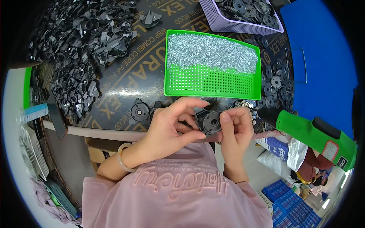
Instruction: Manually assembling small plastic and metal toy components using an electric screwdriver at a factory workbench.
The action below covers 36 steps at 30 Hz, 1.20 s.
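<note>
Just in front of my body, at the table's near edge, I hold a black plastic part with a round ringed disc face (211, 122). My left hand (167, 125) curves round its left side, thumb below and index finger above. The thumb and fingertips of my right hand (237, 127) pinch the disc's right edge. Whether the disc and the darker piece behind it are joined, I cannot tell. Left of my left hand lies a similar black part (134, 114) with a metal piece at its centre. Another dark part is half hidden behind my left fingers.
A green tray (166, 72) of small silver screws stands beyond my hands. Small silver round pieces (254, 107) and a green electric screwdriver (304, 131) are at right. Black finned parts (76, 57) heap at left. Black discs (276, 81) lie below a lavender basket (220, 23).
</note>
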Each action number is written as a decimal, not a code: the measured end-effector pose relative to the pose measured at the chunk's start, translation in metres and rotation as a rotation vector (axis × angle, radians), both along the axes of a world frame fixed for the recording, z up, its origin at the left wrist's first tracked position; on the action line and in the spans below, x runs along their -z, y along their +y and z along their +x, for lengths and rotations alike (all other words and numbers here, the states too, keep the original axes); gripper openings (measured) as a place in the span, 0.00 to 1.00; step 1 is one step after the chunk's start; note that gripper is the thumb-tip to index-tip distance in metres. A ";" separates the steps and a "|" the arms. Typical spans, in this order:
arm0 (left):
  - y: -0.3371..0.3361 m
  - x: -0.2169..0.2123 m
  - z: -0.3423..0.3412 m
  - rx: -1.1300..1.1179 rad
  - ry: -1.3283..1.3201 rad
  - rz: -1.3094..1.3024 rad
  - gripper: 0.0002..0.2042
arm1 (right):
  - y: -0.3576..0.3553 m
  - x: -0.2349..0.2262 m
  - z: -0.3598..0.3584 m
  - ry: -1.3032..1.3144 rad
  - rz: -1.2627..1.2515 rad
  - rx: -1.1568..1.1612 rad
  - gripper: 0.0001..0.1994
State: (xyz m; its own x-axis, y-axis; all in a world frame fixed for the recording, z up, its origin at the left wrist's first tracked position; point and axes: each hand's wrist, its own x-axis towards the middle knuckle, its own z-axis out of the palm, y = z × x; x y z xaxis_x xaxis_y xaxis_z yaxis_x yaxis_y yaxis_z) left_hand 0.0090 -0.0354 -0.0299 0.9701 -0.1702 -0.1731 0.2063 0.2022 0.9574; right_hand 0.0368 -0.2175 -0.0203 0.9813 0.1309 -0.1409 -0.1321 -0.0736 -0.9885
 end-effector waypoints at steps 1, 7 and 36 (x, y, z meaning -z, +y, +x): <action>0.000 -0.001 0.000 0.002 -0.002 0.003 0.32 | 0.002 0.002 0.000 -0.001 -0.002 -0.007 0.04; 0.000 0.001 -0.001 -0.020 -0.010 0.032 0.31 | 0.005 0.015 0.002 -0.188 -0.188 -0.031 0.07; 0.158 -0.006 -0.011 -0.701 -0.171 1.718 0.17 | -0.021 0.019 -0.001 0.033 -0.349 -0.134 0.04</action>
State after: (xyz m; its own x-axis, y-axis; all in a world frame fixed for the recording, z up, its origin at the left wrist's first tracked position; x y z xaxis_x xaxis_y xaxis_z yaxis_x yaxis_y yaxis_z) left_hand -0.0018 0.1222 -0.0244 0.8005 0.4512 0.3944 0.4152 -0.8921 0.1780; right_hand 0.0355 -0.2385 -0.0388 0.9530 0.1965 -0.2307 -0.1296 -0.4238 -0.8964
